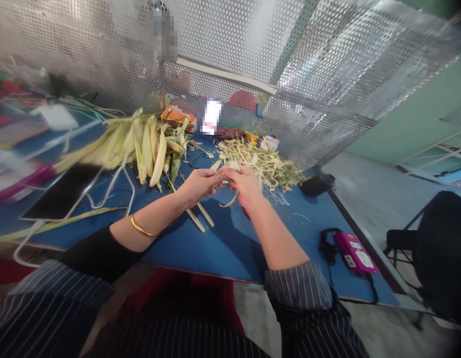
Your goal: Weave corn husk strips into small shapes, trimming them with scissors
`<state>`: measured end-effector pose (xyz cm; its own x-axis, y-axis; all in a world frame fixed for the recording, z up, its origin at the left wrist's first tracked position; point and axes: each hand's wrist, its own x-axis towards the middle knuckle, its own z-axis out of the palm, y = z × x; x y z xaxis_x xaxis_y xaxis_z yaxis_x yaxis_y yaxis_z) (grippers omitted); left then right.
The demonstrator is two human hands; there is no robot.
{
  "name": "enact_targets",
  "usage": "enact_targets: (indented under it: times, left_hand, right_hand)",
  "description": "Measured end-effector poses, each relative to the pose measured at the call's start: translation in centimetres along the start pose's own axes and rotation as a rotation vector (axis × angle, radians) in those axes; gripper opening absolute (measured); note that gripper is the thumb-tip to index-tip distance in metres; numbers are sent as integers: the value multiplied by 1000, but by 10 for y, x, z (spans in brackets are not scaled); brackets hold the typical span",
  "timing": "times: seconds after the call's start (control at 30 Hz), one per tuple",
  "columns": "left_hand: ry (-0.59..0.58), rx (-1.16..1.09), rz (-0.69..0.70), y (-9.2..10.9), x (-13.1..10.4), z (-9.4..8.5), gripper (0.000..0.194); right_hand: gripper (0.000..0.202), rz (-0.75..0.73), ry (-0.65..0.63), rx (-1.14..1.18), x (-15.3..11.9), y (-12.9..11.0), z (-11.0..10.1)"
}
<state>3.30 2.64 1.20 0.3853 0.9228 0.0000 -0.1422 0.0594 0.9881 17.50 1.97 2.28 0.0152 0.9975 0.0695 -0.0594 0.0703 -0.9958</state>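
Observation:
Over the middle of the blue table, my left hand [200, 187] and my right hand [248, 188] meet at the fingertips, both closed in a pinch. A pale strip of corn husk [229, 202] curls down below my right fingers. The fingers cover most of what lies between them. Two narrow husk strips [196, 220] lie on the tabletop under my left hand. Beyond it to the left spreads a heap of long dried corn husks [139, 144]. A pile of shredded husk pieces [269, 163] sits just behind my right hand.
A tablet with a dark screen [62, 191] and a white cable [111, 191] lie at left. An orange packet [178, 118] and a lit phone [211, 117] stand at the back. To the right are a black cup [317, 184], a purple pack [356, 252] and a black chair [439, 248].

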Motion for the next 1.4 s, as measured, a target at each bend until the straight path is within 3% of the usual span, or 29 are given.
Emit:
enact_targets:
  times: [0.2, 0.3, 0.47, 0.57, 0.73, 0.87, 1.0, 1.1, 1.23, 1.27, 1.33, 1.4]
  left_hand:
    - [-6, 260, 91, 7, -4, 1, 24]
    - [-37, 263, 92, 11, -4, 0, 20]
    - [-24, 294, 60, 15, -3, -5, 19]
    - [-81, 325, 55, 18, -2, -11, 20]
    - [-160, 358, 43, 35, -2, -27, 20]
    - [-233, 247, -19, 44, 0, -40, 23]
    - [-308, -126, -182, 45, 6, -52, 33]
    - [-253, -484, -227, 45, 13, -59, 37]
    - [-27, -789, 18, 37, 19, -56, 36]
    - [42, -808, 85, 33, 20, -51, 38]
    - [142, -747, 86, 24, 18, -37, 34]
    - [159, -594, 80, 14, 14, -21, 21]
  right_hand:
    - [25, -58, 106, -77, 1, 0, -2]
    - [24, -109, 125, -117, 1, -2, -3]
    - [23, -144, 27, -335, 1, -9, -11]
    - [22, -199, -23, -446, 2, -16, -22]
    - [24, -237, 137, -290, 5, -27, -41]
    - [25, -234, 169, -216, 6, -32, -48]
    - [20, -231, 218, -118, 5, -34, -53]
    - [18, -189, 267, -34, 6, -34, -56]
    - [19, -204, 378, 38, 7, -29, -46]
    - [20, -211, 410, 72, 7, -27, -41]
    - [20, -186, 429, 139, 5, -20, -29]
    - [22, -116, 374, 169, 2, -12, -16]
